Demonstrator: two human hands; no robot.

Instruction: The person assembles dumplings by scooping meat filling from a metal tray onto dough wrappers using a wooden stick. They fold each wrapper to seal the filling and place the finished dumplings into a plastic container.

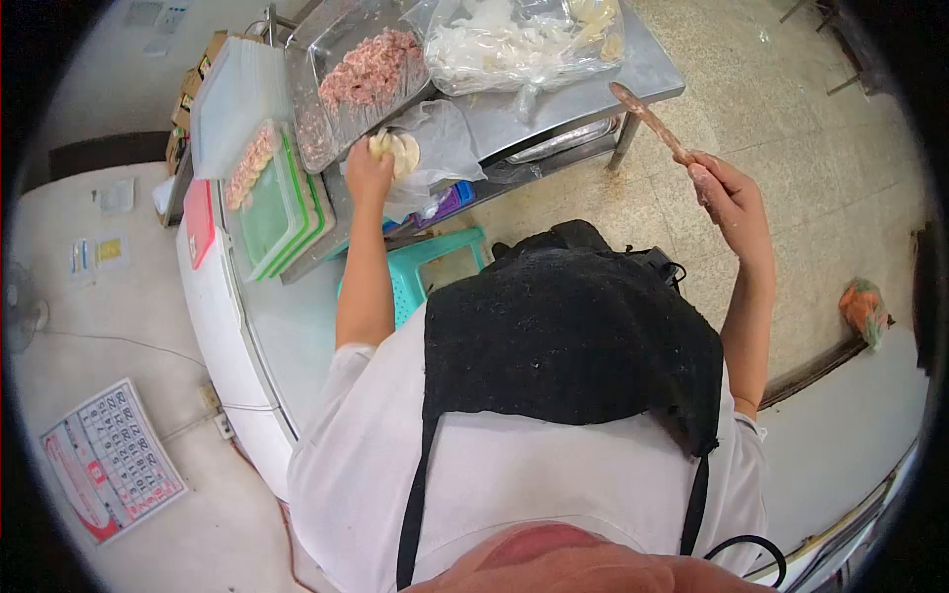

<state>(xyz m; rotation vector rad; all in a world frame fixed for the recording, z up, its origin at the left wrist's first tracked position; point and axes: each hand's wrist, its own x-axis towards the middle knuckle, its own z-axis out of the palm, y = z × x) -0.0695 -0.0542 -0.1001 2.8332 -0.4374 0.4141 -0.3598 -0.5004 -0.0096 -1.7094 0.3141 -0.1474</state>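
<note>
My right hand is closed round the handle end of a flat, knife-shaped spreader, its blade smeared and raised beyond the table's right end. At the table's near edge, my left hand pinches a pale dough wrapper; its fingers partly cover it. Right beside it, round dough wrappers lie on a clear plastic bag. Behind them stands a metal tray with pink minced meat heaped at its far side.
Filled dumplings sit in a row on green-rimmed trays at left, near stacked clear trays. A plastic-covered pile of white wrappers is on the steel table. A turquoise stool stands below.
</note>
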